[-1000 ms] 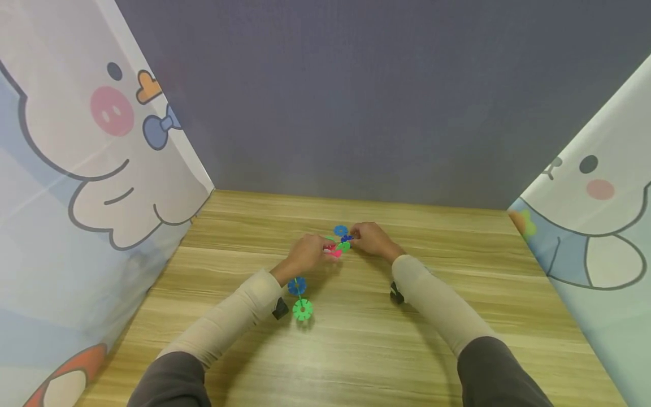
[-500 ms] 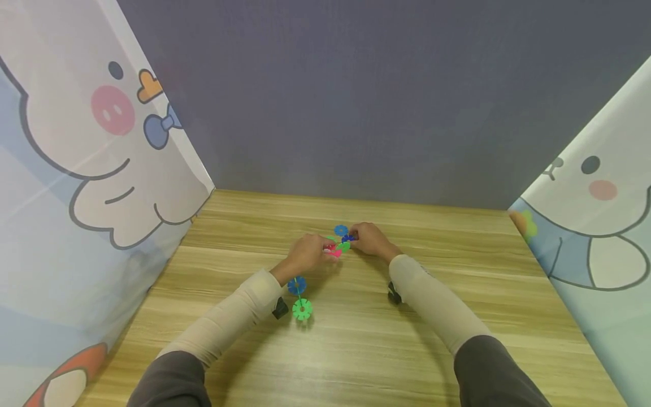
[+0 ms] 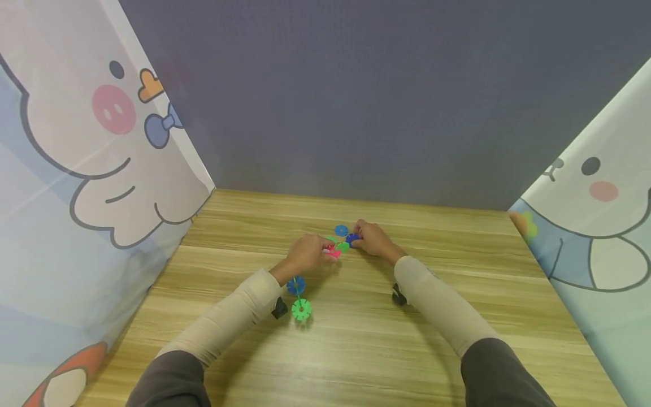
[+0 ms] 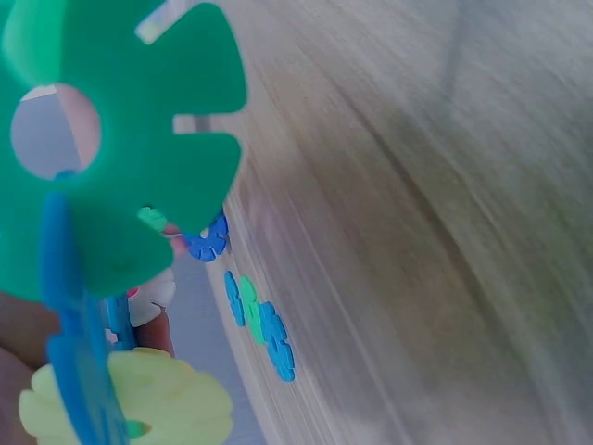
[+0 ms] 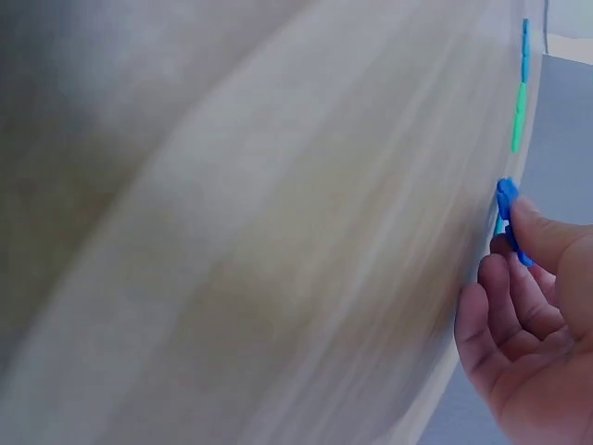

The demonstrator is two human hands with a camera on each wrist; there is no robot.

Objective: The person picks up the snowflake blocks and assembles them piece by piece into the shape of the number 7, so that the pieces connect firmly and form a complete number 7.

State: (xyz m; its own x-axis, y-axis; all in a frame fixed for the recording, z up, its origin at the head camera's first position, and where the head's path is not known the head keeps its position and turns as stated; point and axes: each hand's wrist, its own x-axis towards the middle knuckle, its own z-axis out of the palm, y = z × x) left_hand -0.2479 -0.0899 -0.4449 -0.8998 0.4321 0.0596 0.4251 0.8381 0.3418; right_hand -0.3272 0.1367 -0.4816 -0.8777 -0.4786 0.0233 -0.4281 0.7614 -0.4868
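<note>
Your right hand (image 3: 373, 239), near the middle of the frame, pinched a dark blue disc (image 3: 351, 241) between thumb and fingers, the other fingers loosely bent. Your left hand (image 3: 307, 252), left of it, gripped a pink disc (image 3: 333, 254); how its lower fingers lay could not be told.

What mattered was the narrow gap between your hands: a green disc (image 3: 343, 247) sat there, just to the lower left of the dark blue one. Whether the two touched you could not tell. In the right wrist view the dark blue disc stood nearly edge-on, its long side slanting from upper left to lower right.

A light blue disc (image 3: 341, 230) was just above your fingertips, toward the bench's (image 3: 366, 350) far edge and the grey wall (image 3: 325, 113). Below your left hand, a blue disc (image 3: 291, 286) and a bright green disc (image 3: 301, 316) sat beside your wrist, crowding that side; more room lay toward the lower right.
</note>
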